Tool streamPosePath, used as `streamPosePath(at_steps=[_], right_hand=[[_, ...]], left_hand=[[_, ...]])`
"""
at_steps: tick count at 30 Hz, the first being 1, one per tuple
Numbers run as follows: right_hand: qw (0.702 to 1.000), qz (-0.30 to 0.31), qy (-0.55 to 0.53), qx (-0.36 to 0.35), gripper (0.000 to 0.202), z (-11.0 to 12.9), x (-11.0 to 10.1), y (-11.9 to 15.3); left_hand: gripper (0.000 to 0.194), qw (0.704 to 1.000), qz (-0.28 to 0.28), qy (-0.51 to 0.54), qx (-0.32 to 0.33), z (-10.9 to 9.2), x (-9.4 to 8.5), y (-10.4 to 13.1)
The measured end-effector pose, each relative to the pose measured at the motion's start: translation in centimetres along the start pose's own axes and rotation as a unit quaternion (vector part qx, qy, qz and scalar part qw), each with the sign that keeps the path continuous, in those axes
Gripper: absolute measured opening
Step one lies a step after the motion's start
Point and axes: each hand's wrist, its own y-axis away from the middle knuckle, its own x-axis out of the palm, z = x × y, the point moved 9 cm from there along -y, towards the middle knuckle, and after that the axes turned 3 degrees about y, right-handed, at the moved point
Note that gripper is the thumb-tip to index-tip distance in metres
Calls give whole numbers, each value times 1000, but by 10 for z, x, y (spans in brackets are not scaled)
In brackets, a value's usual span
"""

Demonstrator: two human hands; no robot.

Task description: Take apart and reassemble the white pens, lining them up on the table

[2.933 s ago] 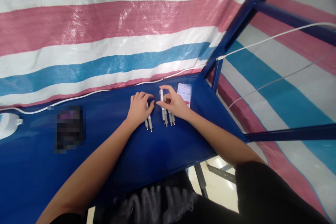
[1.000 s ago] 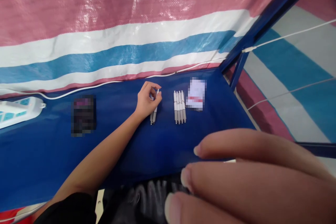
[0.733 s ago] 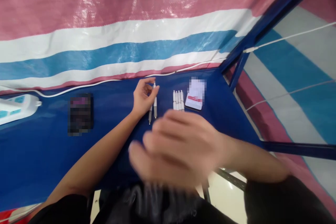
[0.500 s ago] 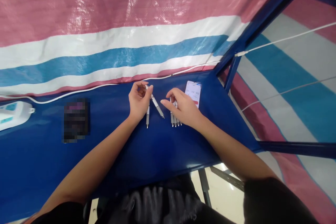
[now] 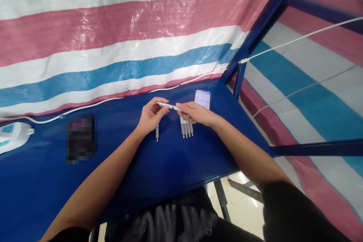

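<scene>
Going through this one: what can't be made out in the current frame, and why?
All in the head view:
Held pen: one end, covered by the right hand.
Lone pen: upper part, hidden by the left hand.
Row of pens: upper ends, hidden by the right hand.
Phone: lower part, hidden by the right hand; top edge pixelated.
Dark item: pixelated, so its identity can't be told.
White device: cut off by the left picture edge.

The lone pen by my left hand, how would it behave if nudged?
The lone pen looks slim and rounded, so it might roll, though your left hand hides its upper part. What shows is straight, suggesting stiffness. The table looks smooth, so sliding seems likely.
</scene>
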Motion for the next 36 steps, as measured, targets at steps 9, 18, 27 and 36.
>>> streamPosePath(at_steps=[9,18,27,36], right_hand=[[995,-42,72,-48,30,11,-7,3],[904,-137,400,-66,25,32,-15,12],[939,-150,286,-119,49,33,-43,11],[942,-175,264,-114,60,30,-50,11]], left_hand=[[34,974,81,-202,65,-25,-7,-4],[57,992,69,-94,-44,1,-7,-5],[61,995,1,-83,-57,10,-23,-9],[66,995,-4,-74,-60,9,-24,-9]])
